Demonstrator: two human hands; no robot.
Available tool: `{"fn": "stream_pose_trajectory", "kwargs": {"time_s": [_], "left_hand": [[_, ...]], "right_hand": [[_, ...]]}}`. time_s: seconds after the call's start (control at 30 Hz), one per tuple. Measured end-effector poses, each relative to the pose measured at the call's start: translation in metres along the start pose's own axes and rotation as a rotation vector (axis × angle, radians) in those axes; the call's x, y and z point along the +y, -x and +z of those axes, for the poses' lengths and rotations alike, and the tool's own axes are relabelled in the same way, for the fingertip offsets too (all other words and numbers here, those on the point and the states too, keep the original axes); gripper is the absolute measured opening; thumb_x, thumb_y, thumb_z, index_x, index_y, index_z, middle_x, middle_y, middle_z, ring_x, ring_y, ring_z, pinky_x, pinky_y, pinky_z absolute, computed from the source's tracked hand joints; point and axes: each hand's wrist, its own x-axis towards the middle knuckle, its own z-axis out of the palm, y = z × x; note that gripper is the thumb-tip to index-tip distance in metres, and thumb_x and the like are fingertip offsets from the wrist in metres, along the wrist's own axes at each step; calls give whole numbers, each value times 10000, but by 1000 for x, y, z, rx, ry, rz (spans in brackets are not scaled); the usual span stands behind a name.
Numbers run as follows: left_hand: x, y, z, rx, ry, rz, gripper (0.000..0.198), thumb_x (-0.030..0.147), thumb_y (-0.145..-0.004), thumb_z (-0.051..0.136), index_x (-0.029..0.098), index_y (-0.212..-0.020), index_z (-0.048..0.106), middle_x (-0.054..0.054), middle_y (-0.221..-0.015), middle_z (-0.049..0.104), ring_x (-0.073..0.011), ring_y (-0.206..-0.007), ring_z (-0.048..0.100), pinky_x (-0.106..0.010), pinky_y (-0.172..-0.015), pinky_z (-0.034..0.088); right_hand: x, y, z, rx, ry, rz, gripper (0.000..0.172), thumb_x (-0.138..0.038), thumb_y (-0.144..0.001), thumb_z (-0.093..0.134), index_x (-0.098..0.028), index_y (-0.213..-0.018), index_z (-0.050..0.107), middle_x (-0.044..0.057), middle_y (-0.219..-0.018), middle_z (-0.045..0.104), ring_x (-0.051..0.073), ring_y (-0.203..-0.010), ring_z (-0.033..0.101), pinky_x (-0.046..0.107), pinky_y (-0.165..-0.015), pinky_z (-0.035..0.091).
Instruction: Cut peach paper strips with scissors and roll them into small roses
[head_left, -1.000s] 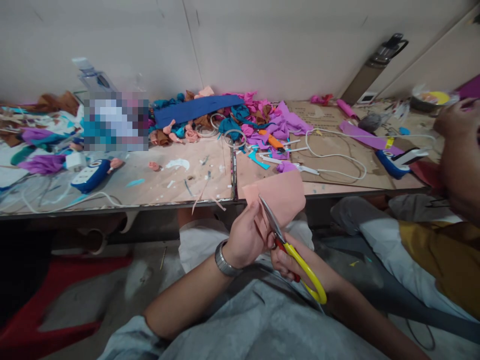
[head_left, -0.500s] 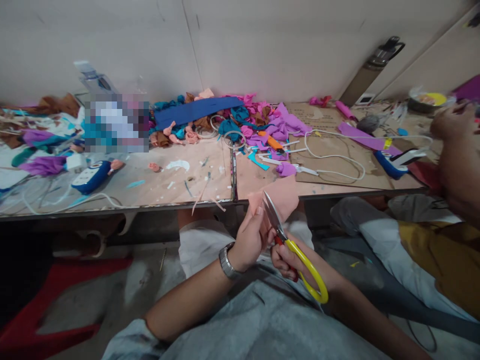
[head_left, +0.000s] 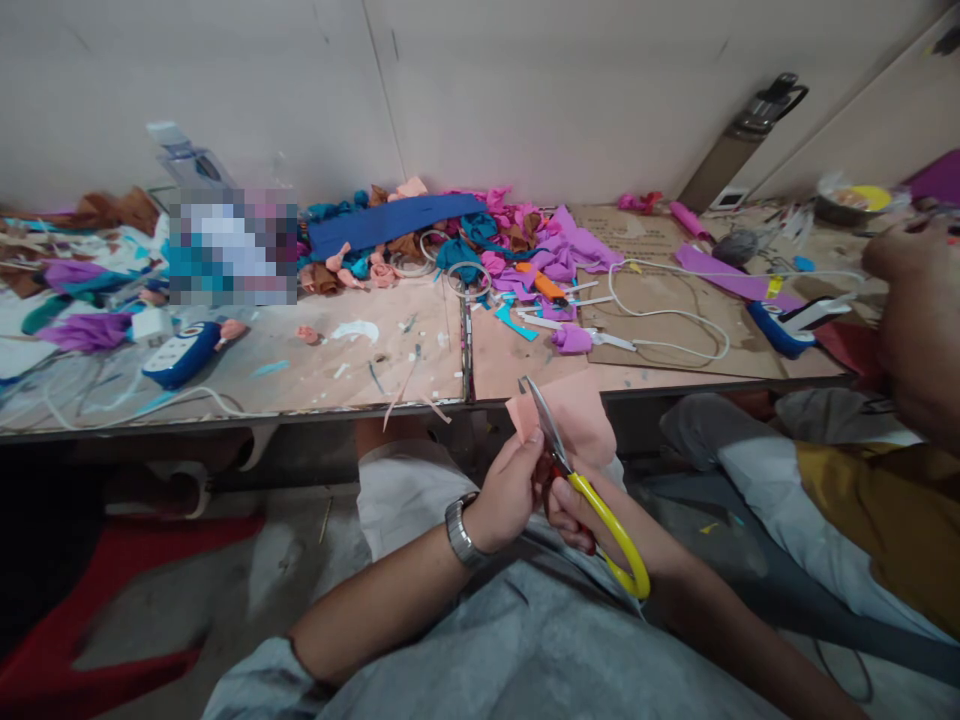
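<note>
Over my lap, just below the table edge, my left hand (head_left: 511,488) pinches a sheet of peach crepe paper (head_left: 586,412), thumb on top. A metal-strap watch is on that wrist. My right hand (head_left: 571,515) is closed around the handles of a pair of scissors (head_left: 609,525), one yellow loop showing and some red near the pivot. The blades point up and away, with the paper between or against them; their tips are slightly apart beside my left thumb. Part of the paper behind the blades droops to the right.
Crumpled coloured crepe paper (head_left: 577,240) lies along the wall with an orange cutter (head_left: 541,285). A blue glue gun (head_left: 784,328) with a white cord rests right, another blue device (head_left: 180,355) left. A bottle (head_left: 739,145) stands behind. Another person's arm (head_left: 919,310) reaches in at right.
The paper has shifted right and slightly down. My left hand has moved a little right and down, and the scissor blades have opened slightly, the tips moving left.
</note>
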Motion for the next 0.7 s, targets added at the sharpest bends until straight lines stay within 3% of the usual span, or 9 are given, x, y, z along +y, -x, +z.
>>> {"fn": "stream_pose_trajectory", "kwargs": {"time_s": [0.17,0.37,0.5,0.7], "left_hand": [[0,2,1,-10,-25,-5,524,615,-687,809,164,-773,555,48,-577,537,-91,-470,491,-207,-430,342],[1,1,1,-28,-21,-15,564,650,-643,821,176,-769,542,49,-567,559,-96,-441,490,-211,-404,355],[1,0,0,6,-14,17,516,601,-681,825,164,-755,559,59,-542,528,-78,-441,471,-194,-413,344],[15,-8,11,32,141,23,363,441,-729,837,167,-837,625,38,-649,627,-105,-580,603,-190,-527,464]], "right_hand": [[-3,-3,4,32,-1,-15,472,-660,-892,611,-227,-838,430,-89,-591,420,42,-417,300,173,-371,240],[-10,-3,10,60,8,-11,492,-676,-864,638,-222,-867,449,-97,-568,422,44,-409,335,179,-369,248],[-8,-5,9,91,33,-17,494,-685,-868,624,-217,-876,465,-97,-555,419,49,-402,333,188,-361,247],[-18,-16,4,59,69,-35,537,-724,-830,633,-221,-790,448,-100,-503,400,53,-370,342,193,-345,257]]}}
